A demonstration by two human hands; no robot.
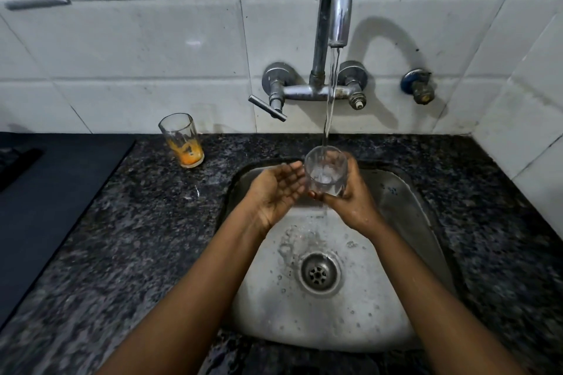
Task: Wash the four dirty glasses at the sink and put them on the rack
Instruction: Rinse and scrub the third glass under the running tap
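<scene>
My right hand (355, 201) grips a clear glass (326, 170) upright over the steel sink (405, 192), fingers wrapped round its far side and thumb under its base. Water streams from the chrome tap (335, 0) straight into the glass, and water spills from it toward the drain. My left hand (278, 192) is beside the glass on its left, palm up and fingers relaxed, fingertips close to the glass wall. A second glass (182, 138) with orange residue at the bottom stands on the granite counter (122, 222), left of the sink near the wall. No rack is in view.
The tap's lever handle (267, 107) sticks out to the left below the spout. A dark stove surface (45, 192) covers the counter's left part. A small valve (417, 87) sits on the tiled wall at right. The drain (318, 274) lies in the sink's middle.
</scene>
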